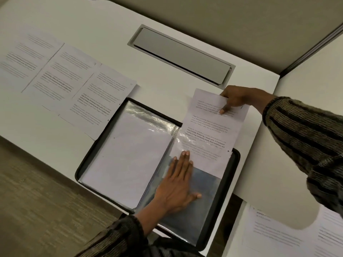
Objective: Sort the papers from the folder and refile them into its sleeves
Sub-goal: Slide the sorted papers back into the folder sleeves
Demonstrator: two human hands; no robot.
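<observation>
**Q:** What do we see at the centre of the counter (167,84)?
**A:** We see the folder (87,160) lying open, with a black rim all round. Its left sleeve (126,156) holds a white paper. Its right sleeve (200,206) is clear plastic over a dark backing.

**Q:** Where do we find the sheet (209,130)?
**A:** Half entered — the lower part lies under the right sleeve's plastic, where glare crosses the print. The upper part juts past the folder's far edge, over the counter.

**Q:** How do we read each grip?
**A:** The right grip (235,99) pinches the sheet's far edge, thumb on the printed face and fingers behind. The left grip (178,182) lies flat with fingers straight, pressing the right sleeve. Its fingertips rest on the sheet's near-left corner, and it holds nothing.

**Q:** What else do we note?
**A:** Printed papers (65,76) overlap in a row left of the folder, reaching its far-left corner. A grey hatch (181,56) is set in the counter beyond — more pages (278,236) lie at lower right.
</observation>
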